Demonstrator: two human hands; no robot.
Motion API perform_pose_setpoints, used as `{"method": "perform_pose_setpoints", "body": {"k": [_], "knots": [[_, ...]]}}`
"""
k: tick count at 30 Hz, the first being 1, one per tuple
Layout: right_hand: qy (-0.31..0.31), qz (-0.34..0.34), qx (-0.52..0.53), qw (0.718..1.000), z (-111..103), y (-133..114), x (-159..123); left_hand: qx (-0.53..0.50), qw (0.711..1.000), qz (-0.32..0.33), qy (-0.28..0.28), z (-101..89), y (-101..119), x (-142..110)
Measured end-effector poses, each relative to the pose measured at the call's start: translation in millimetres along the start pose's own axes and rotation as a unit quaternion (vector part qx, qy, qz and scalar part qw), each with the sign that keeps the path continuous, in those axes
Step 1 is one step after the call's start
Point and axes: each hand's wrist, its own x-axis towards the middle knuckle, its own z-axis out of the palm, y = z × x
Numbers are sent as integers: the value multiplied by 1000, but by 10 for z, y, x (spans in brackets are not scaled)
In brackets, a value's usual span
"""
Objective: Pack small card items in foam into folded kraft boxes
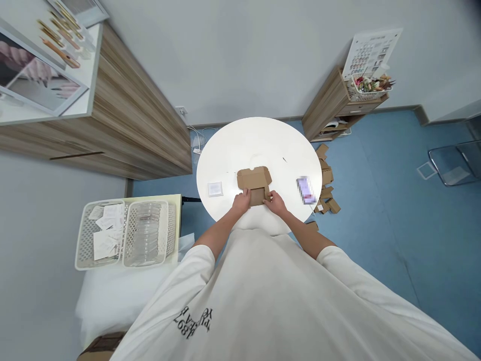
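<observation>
A small brown cardboard box [254,178] lies on the white round table [259,135] with its lid flap spread open toward the far side. My left hand [242,200] grips the box's near left side, thumb along the edge. On the opposite side, my right hand [275,202] pinches the near right corner, fingers closed on the cardboard. Between the hands the inner floor of the box shows bare cardboard. A flat white packet [215,189] rests to the left of the box, and a purple, pixelated phone-like object [306,190] lies to the right.
Folded cardboard boxes [326,175] lie in a heap on the blue floor right of the table. To the left, a white basket [80,240] holds papers, and another basket [128,245] holds clear plastic pieces. A wooden cabinet [139,110] stands behind left, a smaller one [326,100] behind right.
</observation>
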Motion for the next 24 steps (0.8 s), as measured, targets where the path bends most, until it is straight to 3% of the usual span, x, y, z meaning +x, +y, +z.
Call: {"method": "perform_pose_setpoints", "body": {"k": [5,15,24], "knots": [[-34,-66,-79,994,-16,5,-14,-4,1000,-2,0,24,-3,13],[-127,-75,-256,955,-143,-178,-40,-32,999,-2,-3,17,-9,-27],[-120,-94,-344,927,-88,-314,-59,-28,1000,-8,-6,-51,30,-66]]}}
